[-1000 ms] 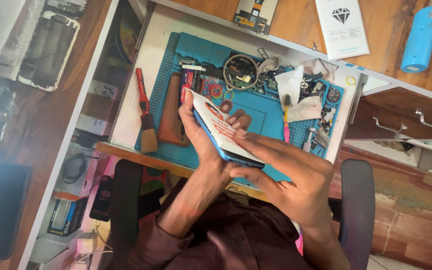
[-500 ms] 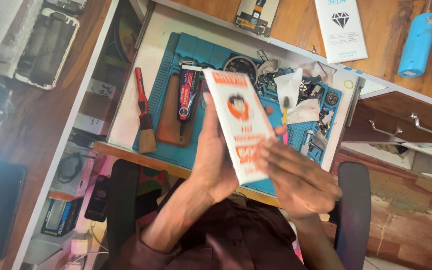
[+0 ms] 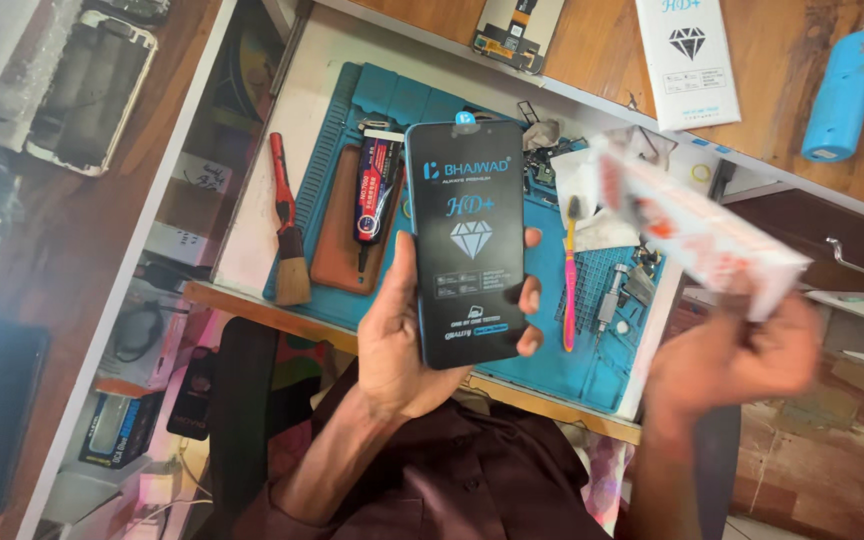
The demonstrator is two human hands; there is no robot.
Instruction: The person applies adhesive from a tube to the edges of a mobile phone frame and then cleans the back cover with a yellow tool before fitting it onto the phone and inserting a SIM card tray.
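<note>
Over the desk [image 3: 262, 235], dead centre of view, left hand [image 3: 402, 340] grips a black phone screen [image 3: 469, 240] w/ a printed film on its face, held upright; thumb on its left edge, fingertips [image 3: 530, 298] wrapping the right edge. At 3 o'clock from it, right hand [image 3: 727, 365] is clenched on the lower end of a white-and-orange box [image 3: 697, 225]; hand & box both blurred, box tilted w/ its far end toward 10 o'clock. Box & screen are apart.

Under the screen lies a blue work mat [image 3: 542, 345]. On the mat at 9 o'clock of the screen: a black glue tube [image 3: 376, 190] lying on a brown pad [image 3: 337, 240]. Further toward 9, a red-handled brush [image 3: 287, 235] rests on the bare desk just beside the mat edge, bristles toward 6. At 3 o'clock of the screen a pink-and-yellow toothbrush [image 3: 569, 275] lies on the mat, near a metal tool [image 3: 607, 295].

At 1 o'clock, well apart on the wooden top, a white carton [image 3: 687, 60] & beyond it a blue bottle [image 3: 842, 95]. At 12, a small display part [image 3: 507, 30] at the frame edge. Person's dark maroon sleeve [image 3: 432, 480] fills 6 o'clock.
</note>
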